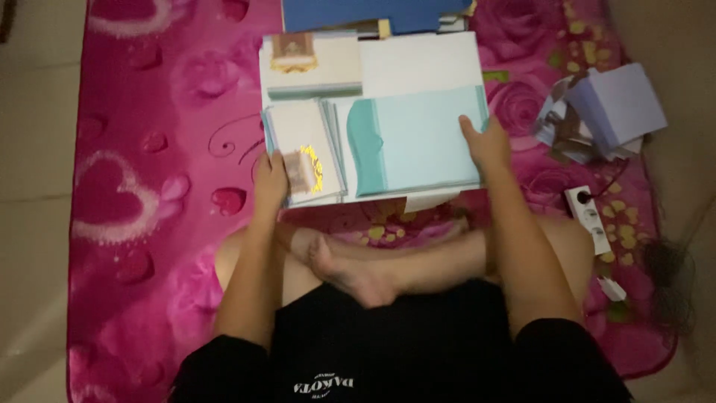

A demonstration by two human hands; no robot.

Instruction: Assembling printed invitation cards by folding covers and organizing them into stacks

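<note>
I sit cross-legged on a pink rug, facing a white board that lies flat in front of my legs. My left hand grips the near edge of a stack of pale cards with a gold emblem at the board's left. My right hand holds the right edge of a stack of light teal envelopes lying on the board. Another pile of cards with a gold ornament rests at the board's far left corner.
A blue box lies beyond the board. A lavender box on loose papers sits at right on the pink floral rug. A white power strip with a black plug lies near my right knee. Pale floor tiles border the rug.
</note>
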